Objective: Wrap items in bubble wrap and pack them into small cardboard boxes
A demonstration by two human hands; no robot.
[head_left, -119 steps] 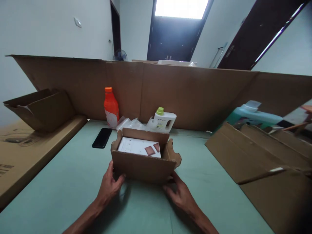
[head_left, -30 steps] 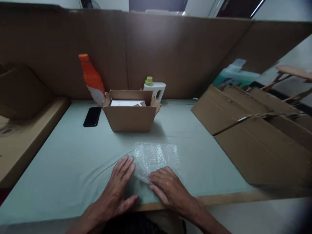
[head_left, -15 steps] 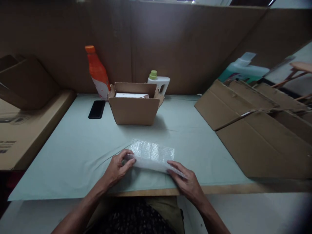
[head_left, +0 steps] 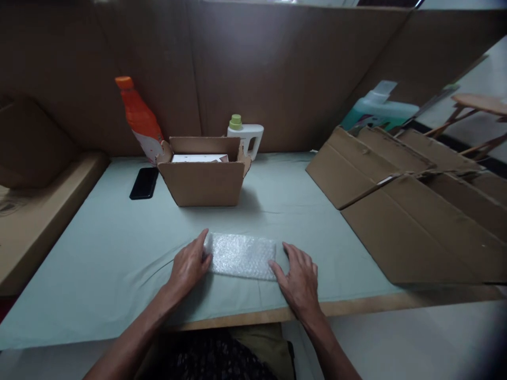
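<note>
A folded piece of bubble wrap [head_left: 242,256] lies as a flat, clear strip near the front of the cloth-covered table. My left hand [head_left: 189,264] grips its left end, thumb on the near side and fingers along the end. At the right end is my right hand [head_left: 299,274], its thumb pressing on the wrap and its other fingers curved around the far corner. Whether anything is inside the folds, I cannot tell. Beyond the wrap stands an open cardboard box [head_left: 202,183] with a white item [head_left: 198,158] showing inside.
A black phone [head_left: 143,183] lies left of the box. Behind stand an orange bottle [head_left: 138,116] and a white bottle with a green cap [head_left: 249,134]. Several cardboard boxes [head_left: 420,227] line the right side, with a teal jug [head_left: 376,111] behind. A large carton [head_left: 47,211] borders the left.
The bubble wrap's near flap has been folded over, making a narrower, flatter strip. Both hands have moved slightly away from me with it. The camera view has turned a little right.
</note>
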